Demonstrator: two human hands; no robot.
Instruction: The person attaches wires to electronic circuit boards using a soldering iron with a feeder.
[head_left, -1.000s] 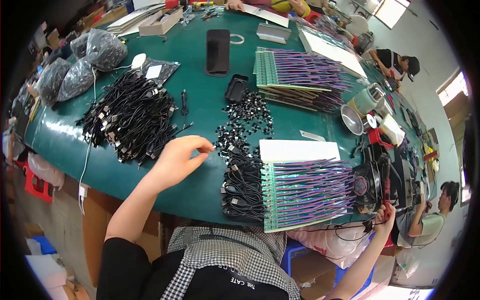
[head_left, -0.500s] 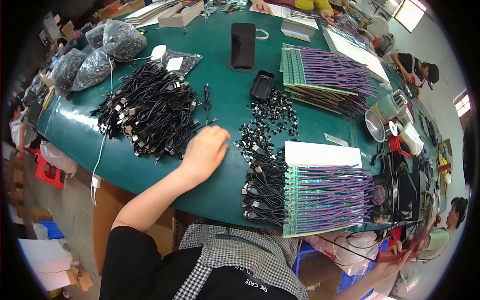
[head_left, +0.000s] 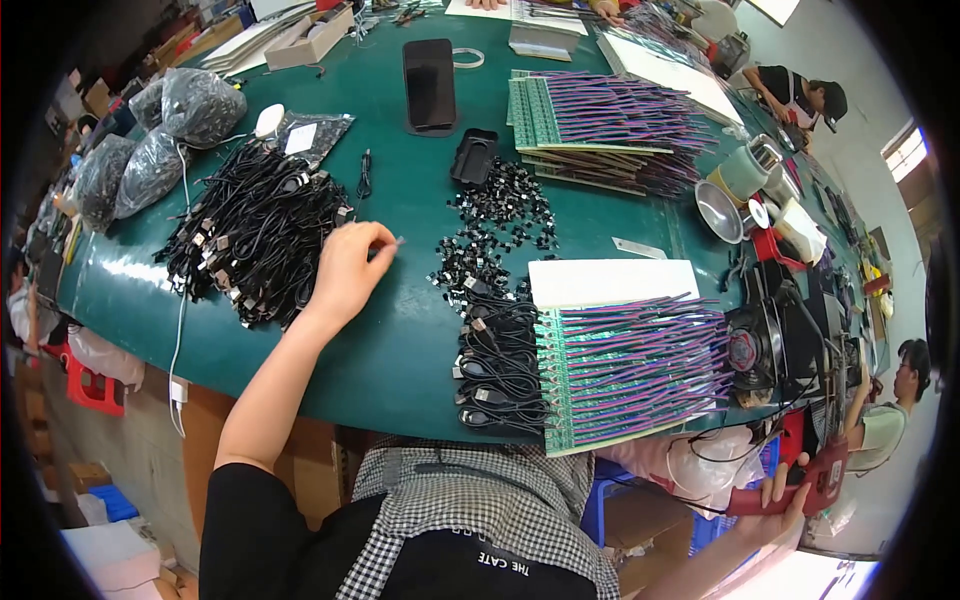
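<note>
My left hand hovers at the right edge of a heap of black USB cables. Its thumb and forefinger come together, with a tiny tip showing at them that I cannot make out. A single coiled black cable lies just beyond it. Low at the right, my right hand is closed around a red hand-held tool with a black cord; its exact kind is unclear. Between the hands, green circuit boards with purple-and-blue wires lie beside black cables.
Small black-and-silver parts spread below a black tray. A phone stands behind. More wired boards are stacked back right, near a metal bowl. Stuffed bags sit far left. Other people work around the table.
The view has shifted, so the table items sit further left. My left hand has turned, its thumb and forefinger now showing. My right hand still grips the red tool, now more plainly visible.
</note>
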